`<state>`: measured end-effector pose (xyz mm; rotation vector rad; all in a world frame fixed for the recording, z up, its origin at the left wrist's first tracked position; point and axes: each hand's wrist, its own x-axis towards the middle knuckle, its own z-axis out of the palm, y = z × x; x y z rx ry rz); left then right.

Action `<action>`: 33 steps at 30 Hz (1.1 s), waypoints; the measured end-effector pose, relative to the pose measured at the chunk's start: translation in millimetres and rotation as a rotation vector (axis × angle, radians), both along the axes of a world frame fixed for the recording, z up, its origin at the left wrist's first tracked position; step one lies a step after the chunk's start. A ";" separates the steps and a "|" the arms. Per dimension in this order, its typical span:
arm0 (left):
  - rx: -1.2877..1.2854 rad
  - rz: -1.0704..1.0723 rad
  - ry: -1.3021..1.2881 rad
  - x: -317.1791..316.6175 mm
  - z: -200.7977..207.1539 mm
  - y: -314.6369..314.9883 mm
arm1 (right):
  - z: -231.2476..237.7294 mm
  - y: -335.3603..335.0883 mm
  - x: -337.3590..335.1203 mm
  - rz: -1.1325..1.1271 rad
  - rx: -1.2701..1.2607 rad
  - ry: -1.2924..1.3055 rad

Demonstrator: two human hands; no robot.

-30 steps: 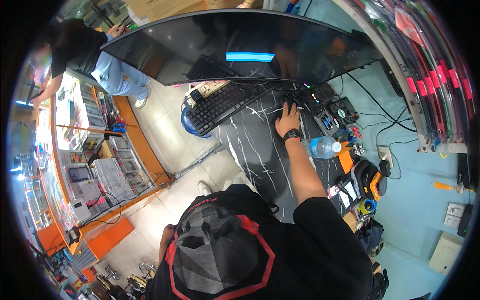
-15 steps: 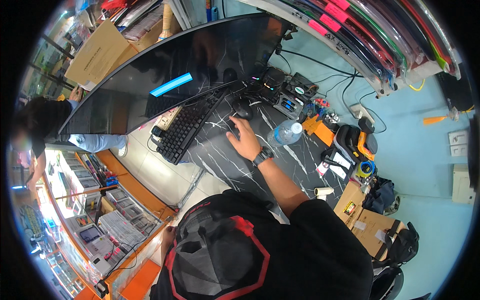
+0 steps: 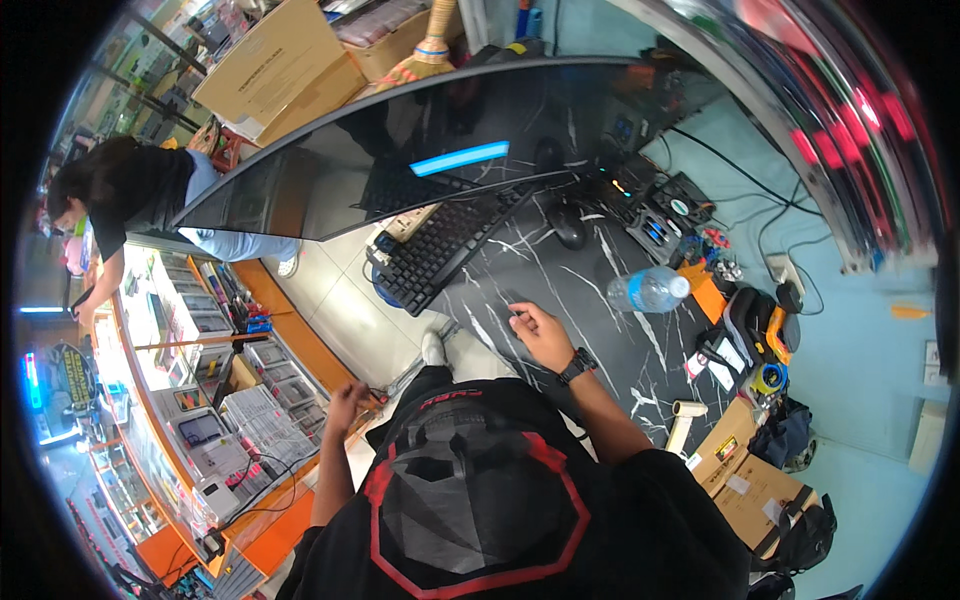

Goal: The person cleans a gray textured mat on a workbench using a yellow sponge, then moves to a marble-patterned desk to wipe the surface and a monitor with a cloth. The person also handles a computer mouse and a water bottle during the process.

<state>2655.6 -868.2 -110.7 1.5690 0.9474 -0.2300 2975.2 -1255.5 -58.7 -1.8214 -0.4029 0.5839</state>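
Note:
My right hand (image 3: 542, 335), with a dark watch (image 3: 578, 366) at the wrist, hovers over the near left part of a black marble-patterned table (image 3: 560, 270). Its fingers are loosely bent, with a gap between thumb and index finger, and I make out nothing in them. Beyond it are a black mouse (image 3: 567, 225) and a black keyboard (image 3: 455, 250), both apart from the hand. A clear water bottle (image 3: 650, 290) is to its right. My left hand (image 3: 347, 408) hangs low beside the glass display case (image 3: 300, 360); its fingers are smeared, and whether they hold anything is unclear.
A wide curved monitor (image 3: 380, 150) spans the table's far side. Cables, a rotary tool-like orange-black item (image 3: 775, 330) and a yellow tape roll (image 3: 769, 378) crowd the right edge. Cardboard boxes (image 3: 760, 490) stand near right. Another person (image 3: 130, 190) leans over the case at far left.
My right hand has drawn back from beside the mouse toward me, its fingers curling. My left hand has risen into fuller view by the case. The whole view has shifted.

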 end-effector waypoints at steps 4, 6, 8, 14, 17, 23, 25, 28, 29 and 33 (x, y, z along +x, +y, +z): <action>0.061 0.132 -0.236 88.8 49.2 72.0 | 9.7 34.5 6.1 -0.018 -0.012 0.013; 0.019 0.180 -0.330 138.7 80.0 103.4 | 9.2 48.2 7.5 -0.044 -0.078 -0.006; -0.013 0.182 -0.388 187.2 98.3 136.2 | 18.9 58.0 8.4 -0.104 -0.110 0.056; -0.132 -0.129 -0.603 318.2 143.9 181.8 | 105.3 47.0 5.1 -0.319 -0.423 -0.339; -0.315 -0.370 -0.675 371.9 151.4 172.1 | 169.4 77.4 1.0 -0.716 -0.264 -0.563; -0.072 -0.957 -0.843 444.3 167.7 122.7 | 300.0 126.4 21.3 -0.799 -0.019 -0.931; 0.150 -1.132 -1.016 466.3 147.8 98.8 | 324.7 146.9 24.6 -0.704 -0.071 -1.079; 0.198 -1.382 -0.929 498.4 125.4 73.9 | 336.6 182.6 27.9 -0.622 -0.176 -1.275; 0.204 -1.432 -0.913 504.8 118.2 72.2 | 337.1 194.7 30.1 -0.575 -0.197 -1.318; 0.191 -1.606 -0.899 515.1 120.0 60.6 | 337.4 230.6 29.2 -0.416 -0.410 -1.253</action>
